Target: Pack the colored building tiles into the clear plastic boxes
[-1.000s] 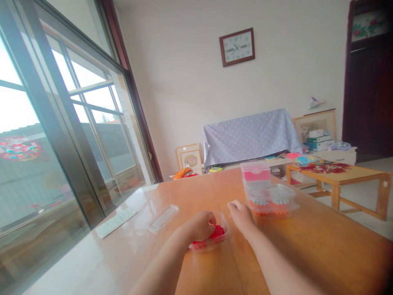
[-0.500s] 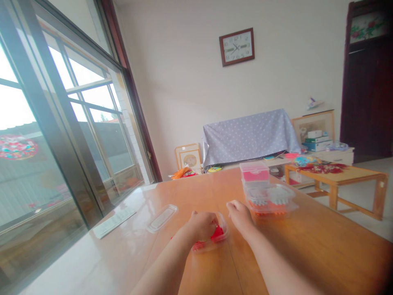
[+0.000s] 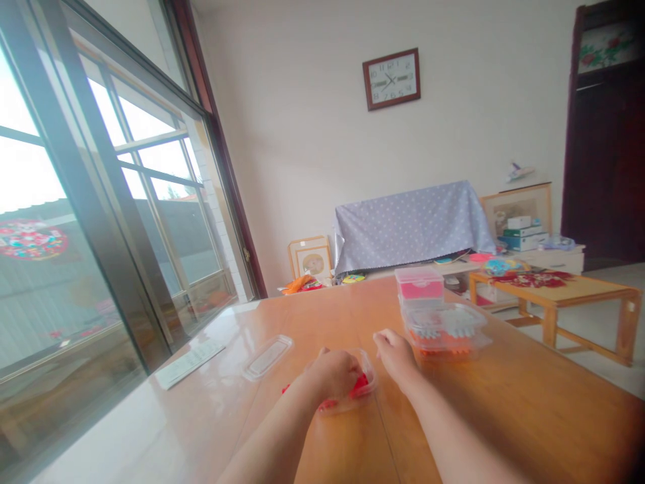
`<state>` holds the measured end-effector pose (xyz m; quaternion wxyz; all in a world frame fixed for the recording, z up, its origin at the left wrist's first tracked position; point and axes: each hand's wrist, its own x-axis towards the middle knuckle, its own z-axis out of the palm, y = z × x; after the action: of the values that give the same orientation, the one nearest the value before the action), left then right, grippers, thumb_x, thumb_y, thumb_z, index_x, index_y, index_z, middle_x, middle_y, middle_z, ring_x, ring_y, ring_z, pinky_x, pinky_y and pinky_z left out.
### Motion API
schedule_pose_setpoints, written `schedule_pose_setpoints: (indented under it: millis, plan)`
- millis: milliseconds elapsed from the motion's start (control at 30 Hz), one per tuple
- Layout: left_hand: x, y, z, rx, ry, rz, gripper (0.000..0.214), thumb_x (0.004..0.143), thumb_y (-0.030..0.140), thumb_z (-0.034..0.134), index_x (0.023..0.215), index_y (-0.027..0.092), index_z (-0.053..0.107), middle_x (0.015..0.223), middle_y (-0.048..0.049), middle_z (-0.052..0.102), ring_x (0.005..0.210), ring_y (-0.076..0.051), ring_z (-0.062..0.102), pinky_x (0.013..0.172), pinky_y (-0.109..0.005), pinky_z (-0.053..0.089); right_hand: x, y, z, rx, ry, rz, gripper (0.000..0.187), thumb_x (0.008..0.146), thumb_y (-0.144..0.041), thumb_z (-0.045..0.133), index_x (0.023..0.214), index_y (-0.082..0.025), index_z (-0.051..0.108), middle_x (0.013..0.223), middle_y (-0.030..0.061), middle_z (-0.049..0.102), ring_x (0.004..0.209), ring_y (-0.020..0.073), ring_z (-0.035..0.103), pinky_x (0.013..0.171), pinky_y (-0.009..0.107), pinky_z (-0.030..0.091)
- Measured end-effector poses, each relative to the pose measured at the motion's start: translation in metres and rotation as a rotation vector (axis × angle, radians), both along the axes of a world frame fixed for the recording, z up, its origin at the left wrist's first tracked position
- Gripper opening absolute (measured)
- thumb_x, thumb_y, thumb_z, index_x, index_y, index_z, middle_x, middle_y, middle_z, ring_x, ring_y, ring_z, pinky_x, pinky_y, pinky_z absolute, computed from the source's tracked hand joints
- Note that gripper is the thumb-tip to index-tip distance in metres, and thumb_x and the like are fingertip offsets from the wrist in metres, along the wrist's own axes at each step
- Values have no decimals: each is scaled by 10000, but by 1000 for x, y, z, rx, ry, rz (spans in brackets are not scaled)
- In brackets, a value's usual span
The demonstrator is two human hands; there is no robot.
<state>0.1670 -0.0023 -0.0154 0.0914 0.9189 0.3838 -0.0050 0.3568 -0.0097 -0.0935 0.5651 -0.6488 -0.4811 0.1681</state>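
A clear plastic container (image 3: pixel 371 384) with small red pieces (image 3: pixel 361 383) in it sits near the middle of the table. My left hand (image 3: pixel 336 371) reaches over it from the left, fingers curled down among the red pieces and their tips hidden. Just right of the container, my right hand (image 3: pixel 396 351) is held with its fingers closed together; anything in them is too small or hidden to see. A red bit (image 3: pixel 285 389) shows left of my left wrist.
A clear lid (image 3: pixel 269 357) and a paper sheet (image 3: pixel 191 364) lie to the left on the wooden table (image 3: pixel 504 403). Behind my right hand stand a clear box with orange and grey contents (image 3: pixel 446 333) and a box with a pink part (image 3: pixel 420 288). A low wooden table (image 3: pixel 594 289) is beyond.
My left hand has dipped slightly lower and to the right in the container, covering more of the red pieces. My right hand has stayed about where it was; the view has shifted slightly.
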Motion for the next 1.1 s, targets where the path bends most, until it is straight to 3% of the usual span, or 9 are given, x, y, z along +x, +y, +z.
schedule_pose_setpoints:
  millis: [100,233,400,533,633,733,900,1100]
  plan:
    - [0,-5,3,15,-13,19,214,834,242,538,812,278,748,804,-8,757,828,-218,657,984,-391,406,0,0,1,-3,3,2,324,874,-449,464,655,-233,567,569,-5,643,593,183,592,577,265,367]
    - [-15,-7,15,20,-76,47,289,836,204,511,985,278,748,1013,-16,768,937,-224,678,969,-374,439,0,-2,1,-9,10,12,329,878,-458,458,662,-235,567,581,-3,648,597,182,601,584,267,385]
    - [-72,5,26,-9,-167,138,334,829,208,517,1106,248,699,1104,-37,737,979,-201,682,825,-276,520,1,-3,-1,-24,17,28,338,870,-481,464,663,-233,564,582,-2,642,607,183,597,586,270,382]
    - [-122,9,24,-40,-242,194,345,762,243,635,1103,221,678,1099,-55,714,997,-214,669,841,-285,533,3,-1,-4,-41,-8,34,362,874,-505,459,667,-229,570,594,-3,645,604,179,590,575,274,369]
    - [-144,2,18,-80,-215,212,498,696,293,735,1179,225,637,1164,-62,683,1022,-229,654,858,-303,532,4,1,-7,-60,-34,21,381,875,-515,445,661,-228,576,586,-2,642,587,176,577,566,279,362]
    - [-152,-7,9,-87,-164,250,624,642,317,792,1231,248,597,1194,-57,671,1029,-244,645,855,-315,525,3,2,-9,-85,-35,15,385,868,-521,443,665,-227,586,573,5,645,585,182,584,564,283,366]
    - [-159,-10,-5,-56,-168,293,571,667,249,735,1217,246,582,1180,-56,665,1020,-247,642,792,-306,519,2,3,-10,-115,-35,12,405,842,-549,454,620,-229,562,522,11,615,513,176,539,506,286,338]
    - [-158,-2,5,-1,-284,272,542,686,289,757,1193,221,579,1141,-63,647,996,-229,628,809,-303,507,1,4,-11,-107,-30,13,396,855,-540,454,640,-232,578,542,12,633,562,186,573,532,281,346]
